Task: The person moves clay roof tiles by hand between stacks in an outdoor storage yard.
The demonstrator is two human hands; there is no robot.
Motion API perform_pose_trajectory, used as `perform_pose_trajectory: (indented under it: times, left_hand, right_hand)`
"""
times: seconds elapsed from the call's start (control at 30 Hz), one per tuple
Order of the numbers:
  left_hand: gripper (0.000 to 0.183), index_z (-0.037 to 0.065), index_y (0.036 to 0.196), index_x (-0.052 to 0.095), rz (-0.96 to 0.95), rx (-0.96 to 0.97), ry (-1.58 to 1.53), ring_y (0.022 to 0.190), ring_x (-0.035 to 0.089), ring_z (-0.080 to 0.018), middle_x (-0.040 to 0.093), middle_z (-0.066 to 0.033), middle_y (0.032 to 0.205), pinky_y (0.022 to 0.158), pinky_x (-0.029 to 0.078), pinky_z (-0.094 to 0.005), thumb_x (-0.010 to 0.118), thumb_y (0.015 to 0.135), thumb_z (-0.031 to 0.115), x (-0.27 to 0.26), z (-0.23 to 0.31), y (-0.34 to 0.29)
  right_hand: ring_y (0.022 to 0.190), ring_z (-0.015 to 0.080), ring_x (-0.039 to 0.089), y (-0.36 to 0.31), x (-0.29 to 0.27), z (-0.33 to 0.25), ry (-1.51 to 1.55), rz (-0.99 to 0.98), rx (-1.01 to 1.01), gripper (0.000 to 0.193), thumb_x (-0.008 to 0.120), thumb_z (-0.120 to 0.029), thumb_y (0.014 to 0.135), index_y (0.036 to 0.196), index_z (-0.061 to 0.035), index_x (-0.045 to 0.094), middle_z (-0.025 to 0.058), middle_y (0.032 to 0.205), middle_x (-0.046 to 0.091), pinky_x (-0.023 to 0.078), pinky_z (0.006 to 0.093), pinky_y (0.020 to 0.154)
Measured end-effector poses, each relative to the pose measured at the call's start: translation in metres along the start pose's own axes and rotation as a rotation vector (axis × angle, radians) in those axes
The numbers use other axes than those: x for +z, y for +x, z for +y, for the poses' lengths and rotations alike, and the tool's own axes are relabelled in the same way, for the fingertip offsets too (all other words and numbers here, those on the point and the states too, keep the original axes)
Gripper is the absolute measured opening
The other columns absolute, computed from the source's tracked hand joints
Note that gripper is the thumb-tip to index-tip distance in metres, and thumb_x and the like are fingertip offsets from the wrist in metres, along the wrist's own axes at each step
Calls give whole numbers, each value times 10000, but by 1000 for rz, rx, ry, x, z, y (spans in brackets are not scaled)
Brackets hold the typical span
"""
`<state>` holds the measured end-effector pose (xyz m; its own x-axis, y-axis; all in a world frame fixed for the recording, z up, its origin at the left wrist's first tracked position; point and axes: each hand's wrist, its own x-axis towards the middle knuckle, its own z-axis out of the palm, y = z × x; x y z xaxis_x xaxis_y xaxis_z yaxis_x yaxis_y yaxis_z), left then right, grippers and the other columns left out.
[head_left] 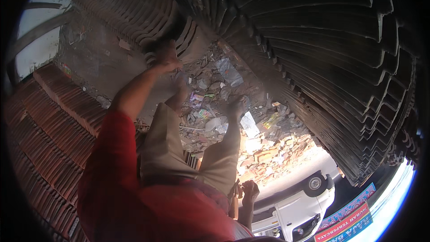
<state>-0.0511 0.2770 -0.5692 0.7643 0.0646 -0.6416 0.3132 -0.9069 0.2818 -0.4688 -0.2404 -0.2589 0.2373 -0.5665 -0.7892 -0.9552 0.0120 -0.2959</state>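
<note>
My left hand (167, 58) reaches forward to the near end of a row of stacked clay roof tiles (134, 11), beside its last dark, curved tiles. Shadow and blur hide its fingers, so whether they grip a tile is unclear. Low on the right, next to my shorts, my right hand (250, 191) is closed with curled fingers. A narrow brownish shape (234, 205) shows beside it, but I cannot make out what it is or whether the hand holds it.
Broken tile pieces and litter (210, 107) cover the ground around my feet. A tall stack of dark tiles (322, 54) rises on the right, and reddish tile stacks (53, 125) stand on the left. A white vehicle (295, 210) and a colourful banner (347, 219) are at lower right.
</note>
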Motion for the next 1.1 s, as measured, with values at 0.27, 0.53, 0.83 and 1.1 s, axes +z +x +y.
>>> perform_pose_trajectory:
  times: [0.27,0.53,0.83,1.1]
  left_hand:
    - [921,-85,1386,361,-217,-72,-108,1242,535,-417,532,-300,1310,1049,446,-422,797,634,218,-181,130,-181]
    - [770,-62,1363,410,-232,13,-416,1152,553,-286,571,-171,1234,1011,424,-383,761,704,126,-297,206,-334]
    - [1037,-85,1547,168,-285,197,-383,1287,469,-302,425,-222,1448,1085,373,-381,767,754,213,-271,270,-405]
    - [818,-38,1390,405,-431,320,-354,1115,561,-249,562,-140,1228,978,443,-385,797,749,285,-164,430,-475]
  right_hand:
    - [1202,284,585,125,266,-128,328,-451,-102,709,476,-554,1005,1474,-29,393,147,1342,570,489,418,963]
    - [1361,279,435,23,331,-188,1002,-914,253,886,439,-738,918,1459,-36,455,138,1472,487,328,457,1129]
    - [1399,293,373,3,203,-167,1323,-860,304,947,485,-748,893,1537,-70,334,106,1576,343,262,481,1163]
    - [1362,238,410,46,-29,-99,1499,-319,68,895,516,-676,927,1497,0,372,134,1502,423,292,349,1155]
